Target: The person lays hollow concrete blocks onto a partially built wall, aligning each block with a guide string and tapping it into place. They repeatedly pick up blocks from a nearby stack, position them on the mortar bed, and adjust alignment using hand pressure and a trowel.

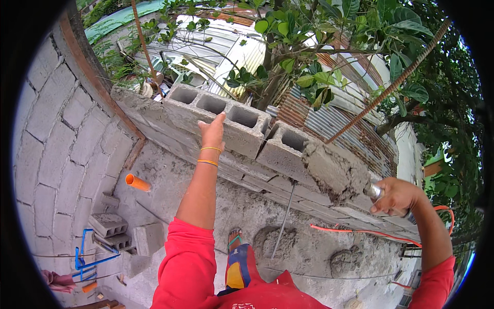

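A grey hollow concrete block (221, 113) lies along the top of a low block wall (242, 166), its hollows facing up. My left hand (212, 133) is at its near upper edge, thumb and a finger stretched apart; the other fingers are hidden. To the right sits a second hollow block (284, 147), a narrow gap between the two. My right hand (395, 196) is closed round the handle of a trowel (374, 191). Wet grey mortar (337, 172) covers its blade, over the wall top beside the second block; the blade's outline is hard to make out.
A rusty rebar (393, 85) slants up behind the wall among leafy branches (321, 80). Corrugated metal sheets (309, 116) lie beyond. Below are loose blocks (108, 225), an orange pipe (138, 182), blue pipes (85, 257), mortar heaps (346, 260), a thin rod (283, 221) and an orange hose (370, 233).
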Motion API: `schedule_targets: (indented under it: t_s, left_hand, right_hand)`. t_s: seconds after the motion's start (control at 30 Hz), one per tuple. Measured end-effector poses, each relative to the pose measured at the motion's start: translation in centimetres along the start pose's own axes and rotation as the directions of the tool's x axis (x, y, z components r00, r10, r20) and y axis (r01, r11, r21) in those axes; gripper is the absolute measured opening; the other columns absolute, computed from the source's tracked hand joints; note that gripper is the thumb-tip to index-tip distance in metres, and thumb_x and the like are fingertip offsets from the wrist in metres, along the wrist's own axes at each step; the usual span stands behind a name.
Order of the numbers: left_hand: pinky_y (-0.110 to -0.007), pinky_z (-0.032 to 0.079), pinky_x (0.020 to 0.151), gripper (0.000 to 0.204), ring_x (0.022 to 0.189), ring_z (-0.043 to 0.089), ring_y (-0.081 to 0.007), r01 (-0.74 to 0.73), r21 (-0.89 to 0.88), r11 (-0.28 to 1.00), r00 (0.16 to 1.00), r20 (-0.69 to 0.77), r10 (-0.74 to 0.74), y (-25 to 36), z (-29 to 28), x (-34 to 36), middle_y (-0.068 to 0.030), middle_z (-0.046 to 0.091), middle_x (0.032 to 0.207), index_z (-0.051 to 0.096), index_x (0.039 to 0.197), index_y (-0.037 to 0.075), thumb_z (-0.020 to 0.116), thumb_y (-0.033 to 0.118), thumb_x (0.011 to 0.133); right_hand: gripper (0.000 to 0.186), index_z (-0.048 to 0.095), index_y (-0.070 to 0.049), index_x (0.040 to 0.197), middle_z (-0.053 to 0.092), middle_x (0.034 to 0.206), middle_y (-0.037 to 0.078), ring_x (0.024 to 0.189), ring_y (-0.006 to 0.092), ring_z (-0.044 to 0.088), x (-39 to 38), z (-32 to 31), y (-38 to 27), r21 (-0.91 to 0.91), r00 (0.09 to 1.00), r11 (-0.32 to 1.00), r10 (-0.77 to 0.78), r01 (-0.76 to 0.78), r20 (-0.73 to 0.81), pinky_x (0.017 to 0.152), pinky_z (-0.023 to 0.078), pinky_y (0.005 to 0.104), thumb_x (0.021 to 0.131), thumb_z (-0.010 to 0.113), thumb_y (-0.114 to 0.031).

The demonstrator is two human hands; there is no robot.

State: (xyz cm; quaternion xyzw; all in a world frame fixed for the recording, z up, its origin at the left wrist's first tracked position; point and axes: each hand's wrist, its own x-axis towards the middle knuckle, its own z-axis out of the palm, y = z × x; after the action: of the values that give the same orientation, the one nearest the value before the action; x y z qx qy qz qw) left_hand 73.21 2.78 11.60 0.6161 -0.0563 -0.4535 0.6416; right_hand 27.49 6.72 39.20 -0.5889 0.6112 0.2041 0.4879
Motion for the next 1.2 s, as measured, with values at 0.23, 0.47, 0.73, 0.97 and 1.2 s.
schedule_targets:
  t_s: [0.23,0.47,0.73,0.97,1.2]
  left_hand:
    - [-0.056,0.04,0.111,0.119,0.145,0.039,-0.0375,-0.016,-0.032,0.999,0.999,0.033,0.017,-0.5,-0.5,0.0,-0.0291,0.027,0.164,-0.004,0.165,-0.002,0.079,0.023,0.084]
    - [-0.042,0.034,0.121,0.116,0.151,0.035,-0.0377,-0.076,0.011,0.997,0.997,-0.03,0.076,-1.9,-0.3,2.7,-0.0334,0.024,0.166,-0.003,0.163,-0.012,0.076,0.019,0.084]
    - [-0.039,0.024,0.127,0.114,0.157,0.024,-0.0392,-0.095,-0.039,0.995,0.994,-0.052,0.093,-2.7,0.2,4.0,-0.0328,0.017,0.169,-0.003,0.162,-0.012,0.072,0.018,0.082]
    - [-0.04,0.022,0.129,0.111,0.159,0.019,-0.04,-0.088,-0.057,0.994,0.995,-0.057,0.085,-3.2,0.5,4.2,-0.0333,0.013,0.17,-0.003,0.162,-0.012,0.071,0.017,0.084]
    - [-0.04,0.021,0.129,0.11,0.159,0.019,-0.0401,-0.108,-0.053,0.993,0.993,-0.053,0.105,-2.6,0.5,4.2,-0.0335,0.013,0.17,-0.002,0.162,-0.013,0.071,0.018,0.086]
  right_hand:
    - [0.038,0.075,0.001,0.095,0.072,0.079,0.012,0.062,0.0219,0.07,3.3,-1.5,-19.7,-0.693,0.958,0.686,0.019,-0.22,-0.285,0.061,0.06,0.0405,0.087,0.084,-0.035]
    - [0.041,0.077,-0.002,0.106,0.077,0.102,0.02,0.1,0.0367,0.074,10.0,2.5,-23.0,-0.896,0.893,0.306,-0.216,-0.321,-0.394,0.085,0.061,0.0468,0.087,0.082,-0.039]
    - [0.026,0.072,-0.011,0.112,0.074,0.098,0.014,0.098,0.0363,0.072,4.1,3.3,-19.4,-0.855,0.761,0.431,-0.438,-0.29,-0.479,0.086,0.055,0.0511,0.088,0.072,-0.021]
    - [0.015,0.08,-0.021,0.094,0.074,0.098,0.002,0.099,0.0211,0.069,8.5,3.2,-21.9,-0.937,0.712,-0.022,-0.656,-0.35,-0.25,0.088,0.043,0.0394,0.092,0.065,-0.017]
    - [0.017,0.081,-0.016,0.095,0.075,0.1,0.001,0.101,0.0197,0.069,11.3,3.8,-24.8,-0.936,0.791,-0.123,-0.578,-0.33,-0.203,0.091,0.041,0.0388,0.094,0.065,-0.021]
